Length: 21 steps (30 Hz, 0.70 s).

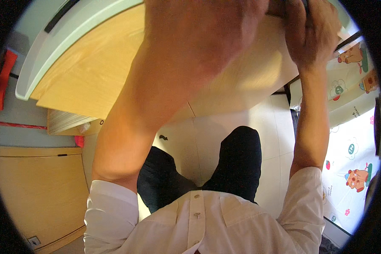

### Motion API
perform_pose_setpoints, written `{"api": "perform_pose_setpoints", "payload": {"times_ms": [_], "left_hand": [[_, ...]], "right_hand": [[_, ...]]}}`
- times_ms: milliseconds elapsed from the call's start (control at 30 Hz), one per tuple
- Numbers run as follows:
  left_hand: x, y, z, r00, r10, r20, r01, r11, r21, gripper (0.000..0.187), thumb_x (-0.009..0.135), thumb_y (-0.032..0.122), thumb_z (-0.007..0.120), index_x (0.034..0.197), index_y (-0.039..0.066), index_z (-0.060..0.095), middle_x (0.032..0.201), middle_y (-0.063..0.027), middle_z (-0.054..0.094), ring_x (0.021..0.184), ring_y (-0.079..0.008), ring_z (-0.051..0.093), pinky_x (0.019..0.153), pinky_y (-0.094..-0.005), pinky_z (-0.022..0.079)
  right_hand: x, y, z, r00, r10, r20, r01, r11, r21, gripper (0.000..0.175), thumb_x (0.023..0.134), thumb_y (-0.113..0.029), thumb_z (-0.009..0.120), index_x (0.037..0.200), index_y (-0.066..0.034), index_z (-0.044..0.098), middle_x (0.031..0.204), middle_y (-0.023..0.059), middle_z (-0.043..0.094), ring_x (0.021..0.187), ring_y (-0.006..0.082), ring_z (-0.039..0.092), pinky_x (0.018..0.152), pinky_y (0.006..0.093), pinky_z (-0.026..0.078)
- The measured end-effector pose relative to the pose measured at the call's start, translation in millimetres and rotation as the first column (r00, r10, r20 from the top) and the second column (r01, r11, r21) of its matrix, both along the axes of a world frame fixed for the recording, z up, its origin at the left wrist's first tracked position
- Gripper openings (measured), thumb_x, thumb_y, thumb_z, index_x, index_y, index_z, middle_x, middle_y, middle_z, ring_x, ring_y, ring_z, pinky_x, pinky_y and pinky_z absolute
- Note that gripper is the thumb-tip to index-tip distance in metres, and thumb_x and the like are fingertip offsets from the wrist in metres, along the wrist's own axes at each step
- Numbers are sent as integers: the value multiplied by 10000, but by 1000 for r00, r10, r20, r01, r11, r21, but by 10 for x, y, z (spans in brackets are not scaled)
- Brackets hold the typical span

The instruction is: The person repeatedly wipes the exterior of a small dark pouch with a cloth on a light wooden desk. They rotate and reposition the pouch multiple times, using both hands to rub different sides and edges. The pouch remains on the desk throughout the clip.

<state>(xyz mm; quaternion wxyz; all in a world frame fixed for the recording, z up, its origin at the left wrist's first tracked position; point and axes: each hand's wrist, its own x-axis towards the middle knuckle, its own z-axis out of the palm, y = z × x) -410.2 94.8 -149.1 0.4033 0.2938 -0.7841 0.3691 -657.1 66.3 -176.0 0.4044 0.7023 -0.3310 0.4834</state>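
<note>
My left hand (209, 28) is raised close to the camera above the wooden desk top, blurred, with its fingers cut off by the upper edge of the view. What it holds, if anything, is hidden. My right hand (316, 35) is at the upper right, over the desk's right end, with its fingers curled around a dark object (277, 8). That object lies between both hands and is mostly out of frame, so its kind cannot be told. Beneath the hands the light wood desk top (92, 66) spreads out.
A pale raised rim (63, 47) curves along the desk's far left. A wooden cabinet (38, 193) stands at lower left, near a red strip (19, 124). Cloth with cartoon bears (352, 149) hangs at right. My legs (241, 162) are below, over a tiled floor (190, 136) bearing a small dark scrap (163, 137).
</note>
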Motion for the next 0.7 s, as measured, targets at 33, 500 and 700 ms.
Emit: {"api": "perform_pose_setpoints", "payload": {"times_ms": [33,500,700], "left_hand": [[22,75,6,997,64,43,-68,994,85,306,938,124,767,1224,22,731,1105,-165,804,1033,-352,801,881,-464,607],[-29,6,-47,995,37,-93,-35,999,19,374,968,202,731,1329,112,760,1281,-93,788,1192,-373,753,1014,-536,588],[37,173,109,1000,30,-1,-29,984,178,393,956,254,760,1282,36,742,1277,-168,749,1248,-395,705,1052,-552,558]], "right_hand": [[-15,39,11,998,-56,-25,56,998,11,303,1124,-219,656,1294,16,743,1180,247,747,1026,446,670,959,543,497],[100,28,79,967,82,242,-85,996,1,202,1096,-212,734,1197,-85,854,1186,125,851,1097,359,755,1037,499,532],[96,185,157,980,68,187,-79,995,54,264,1053,-188,779,1275,-55,831,1265,160,833,1177,378,748,1099,503,527]]}}
